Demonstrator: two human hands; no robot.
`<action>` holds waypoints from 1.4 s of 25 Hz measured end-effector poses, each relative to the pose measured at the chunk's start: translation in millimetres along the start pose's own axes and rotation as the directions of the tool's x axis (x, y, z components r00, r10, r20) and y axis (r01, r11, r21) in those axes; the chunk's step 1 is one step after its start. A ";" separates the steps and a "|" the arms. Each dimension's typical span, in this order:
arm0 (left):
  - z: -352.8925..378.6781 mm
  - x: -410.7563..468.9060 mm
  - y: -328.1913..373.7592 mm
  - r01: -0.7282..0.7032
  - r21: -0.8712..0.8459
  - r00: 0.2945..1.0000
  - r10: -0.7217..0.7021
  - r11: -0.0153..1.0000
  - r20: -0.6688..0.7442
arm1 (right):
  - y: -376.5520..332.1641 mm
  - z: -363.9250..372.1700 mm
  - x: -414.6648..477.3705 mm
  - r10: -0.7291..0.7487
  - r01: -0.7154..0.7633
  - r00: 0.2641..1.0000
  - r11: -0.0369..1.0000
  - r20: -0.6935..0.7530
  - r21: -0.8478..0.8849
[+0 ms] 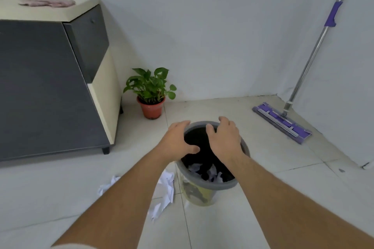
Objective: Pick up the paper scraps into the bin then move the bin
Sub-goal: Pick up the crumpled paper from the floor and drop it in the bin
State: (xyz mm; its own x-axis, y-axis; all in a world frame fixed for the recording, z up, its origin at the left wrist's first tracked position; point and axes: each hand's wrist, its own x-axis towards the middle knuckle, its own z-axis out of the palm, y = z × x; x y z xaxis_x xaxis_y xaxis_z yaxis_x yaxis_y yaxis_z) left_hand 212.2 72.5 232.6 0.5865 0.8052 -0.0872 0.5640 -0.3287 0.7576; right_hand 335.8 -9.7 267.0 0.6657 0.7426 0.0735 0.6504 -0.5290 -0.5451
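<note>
A round bin (pixel 210 185) with a grey rim and a clear wall stands on the tiled floor in front of me. Crumpled paper scraps (pixel 210 172) lie inside it on a dark liner. My left hand (pixel 178 141) rests on the bin's left rim with the thumb inside the opening. My right hand (pixel 224 139) lies over the right rim, fingers spread toward the far edge. Whether either hand grips the rim is unclear. More white crumpled paper (pixel 165 190) lies on the floor just left of the bin, partly hidden by my left forearm.
A dark and cream cabinet (pixel 50 87) with a pink cloth (pixel 47 2) on top stands at the left. A potted plant (pixel 150 93) sits against the wall behind the bin. A purple flat mop (pixel 283 121) leans in the right corner.
</note>
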 end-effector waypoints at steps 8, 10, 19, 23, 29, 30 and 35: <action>-47.7 -129.5 -202.3 0.482 0.151 0.875 -0.466 0.863 -0.131 | -71.5 133.3 -77.4 -0.368 0.323 0.909 0.919 0.197 0.227; -33.1 -176.2 -244.7 0.570 0.234 0.819 -0.569 0.788 -0.075 | -70.5 169.1 -100.1 -0.362 0.316 0.890 0.928 0.278 0.195; 42.3 -247.4 -324.9 0.484 0.688 0.703 -0.708 0.541 0.061 | 0.7 262.0 -121.7 -0.133 0.185 0.834 0.982 0.535 -0.045; 57.3 -221.6 -334.0 0.426 0.743 0.786 -0.618 0.517 -0.020 | 37.5 280.2 -98.3 -0.028 0.108 0.815 0.989 0.579 -0.103; 44.3 -173.3 -344.7 0.487 0.580 0.788 -0.615 0.653 0.031 | 63.4 305.1 -57.2 -0.039 0.240 0.806 0.934 0.591 -0.265; 44.0 -168.1 -346.5 0.471 0.564 0.803 -0.594 0.678 0.044 | 63.7 310.7 -50.3 -0.046 0.266 0.796 0.922 0.604 -0.281; 44.6 -149.9 -344.1 0.383 0.591 0.835 -0.540 0.710 0.107 | 68.1 330.5 -43.9 -0.077 0.402 0.708 0.862 0.702 -0.310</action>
State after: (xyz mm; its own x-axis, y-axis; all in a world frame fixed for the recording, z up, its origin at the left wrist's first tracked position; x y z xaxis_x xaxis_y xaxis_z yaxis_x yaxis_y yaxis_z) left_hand -43.9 42.9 -43.8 0.2474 0.7969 -0.5512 0.9687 -0.2166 0.1216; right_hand 230.0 57.4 -49.4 0.1637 0.8548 -0.4925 0.9412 -0.2848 -0.1815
